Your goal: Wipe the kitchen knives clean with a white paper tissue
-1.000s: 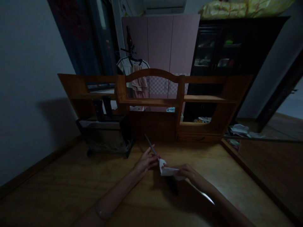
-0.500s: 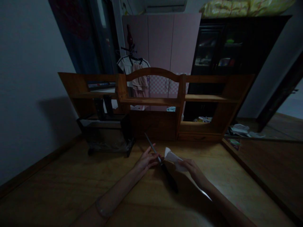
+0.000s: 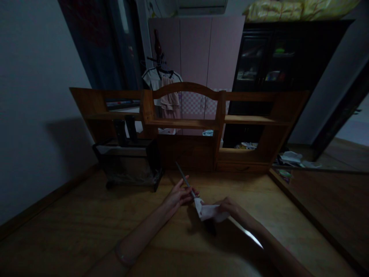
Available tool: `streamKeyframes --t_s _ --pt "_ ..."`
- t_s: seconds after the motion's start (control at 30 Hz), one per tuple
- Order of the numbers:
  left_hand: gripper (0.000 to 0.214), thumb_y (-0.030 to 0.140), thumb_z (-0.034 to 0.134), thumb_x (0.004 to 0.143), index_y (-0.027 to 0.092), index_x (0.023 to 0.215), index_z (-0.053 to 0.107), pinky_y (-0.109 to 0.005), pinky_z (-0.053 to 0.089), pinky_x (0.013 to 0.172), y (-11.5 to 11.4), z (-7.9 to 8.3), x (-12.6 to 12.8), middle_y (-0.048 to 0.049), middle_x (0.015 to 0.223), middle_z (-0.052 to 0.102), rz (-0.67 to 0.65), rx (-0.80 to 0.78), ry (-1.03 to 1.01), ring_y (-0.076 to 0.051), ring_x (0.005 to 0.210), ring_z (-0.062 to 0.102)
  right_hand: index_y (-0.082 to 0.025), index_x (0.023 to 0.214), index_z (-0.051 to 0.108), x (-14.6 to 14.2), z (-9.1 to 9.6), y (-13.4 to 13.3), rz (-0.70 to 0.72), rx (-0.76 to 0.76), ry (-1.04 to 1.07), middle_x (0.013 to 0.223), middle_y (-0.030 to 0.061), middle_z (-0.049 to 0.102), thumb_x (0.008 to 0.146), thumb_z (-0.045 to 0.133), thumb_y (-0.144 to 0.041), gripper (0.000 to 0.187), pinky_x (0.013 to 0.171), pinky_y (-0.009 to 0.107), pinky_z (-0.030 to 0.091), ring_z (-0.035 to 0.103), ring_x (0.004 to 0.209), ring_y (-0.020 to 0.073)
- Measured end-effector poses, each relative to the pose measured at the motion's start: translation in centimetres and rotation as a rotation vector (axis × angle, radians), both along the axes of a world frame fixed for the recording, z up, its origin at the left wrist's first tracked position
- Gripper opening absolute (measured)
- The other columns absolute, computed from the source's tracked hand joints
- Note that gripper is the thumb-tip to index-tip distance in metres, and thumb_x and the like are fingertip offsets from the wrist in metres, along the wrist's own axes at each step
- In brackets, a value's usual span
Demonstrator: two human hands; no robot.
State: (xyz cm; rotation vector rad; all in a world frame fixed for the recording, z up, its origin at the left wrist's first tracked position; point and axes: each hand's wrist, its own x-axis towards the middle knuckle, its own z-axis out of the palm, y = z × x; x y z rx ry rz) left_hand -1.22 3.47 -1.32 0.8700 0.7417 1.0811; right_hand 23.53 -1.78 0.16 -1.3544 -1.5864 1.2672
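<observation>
The room is dim. My left hand [image 3: 179, 195] pinches a long thin knife [image 3: 183, 177] near the middle of its length, the grey blade pointing up and away toward the desk shelf. Its dark handle [image 3: 210, 225] runs down toward me, partly hidden. My right hand [image 3: 229, 207] is closed on a crumpled white tissue [image 3: 208, 211], which is pressed round the knife just below my left fingers. Both hands hover low over the wooden desk [image 3: 86, 227].
A wooden desktop shelf unit [image 3: 219, 123] stands along the desk's back edge. A black mesh tray [image 3: 128, 163] sits at its left. Behind are a pink wardrobe [image 3: 198, 54], a dark glass cabinet [image 3: 273, 57] and hanging clothes [image 3: 165, 90].
My right hand lifted the tissue off the knife half a second ago, then brought it back down onto the knife near the handle. My left hand has hardly moved.
</observation>
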Motion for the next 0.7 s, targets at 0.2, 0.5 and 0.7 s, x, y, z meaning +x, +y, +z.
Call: streamKeyframes --t_s 0.2,0.5,0.7 --pt "0.074 0.014 0.067 0.078 0.022 0.141 0.030 -0.037 0.053 0.082 -0.1 0.3 0.1 -0.0082 0.089 0.068 0.012 -0.013 -0.006 -0.023 0.087 0.069 -0.015 0.071 0.066 0.4 -0.7 0.6 -0.203 0.098 0.073 0.079 0.0044 0.061 0.069 0.058 -0.040 0.026 0.075 0.033 0.041 0.054 0.080 0.0220" --pt "0.071 0.016 0.068 0.078 0.024 0.140 0.034 -0.032 0.054 0.077 0.0 0.1 -0.2 -0.0085 0.091 0.068 -0.003 0.011 -0.003 -0.019 0.085 0.068 -0.016 0.087 0.072 -1.0 0.9 -0.9 0.046 0.069 0.038 0.087 0.0040 0.067 0.076 0.055 -0.042 0.032 0.076 0.034 0.043 0.057 0.084 0.0246" --pt "0.073 0.012 0.067 0.077 0.021 0.140 0.031 -0.037 0.053 0.081 -0.1 0.4 0.1 -0.0074 0.087 0.068 0.004 -0.008 -0.022 -0.023 0.087 0.069 -0.014 0.075 0.071 -0.5 0.8 -0.9 -0.004 0.062 0.011 0.077 0.0036 0.065 0.073 0.055 -0.035 0.026 0.070 0.031 0.044 0.058 0.077 0.0221"
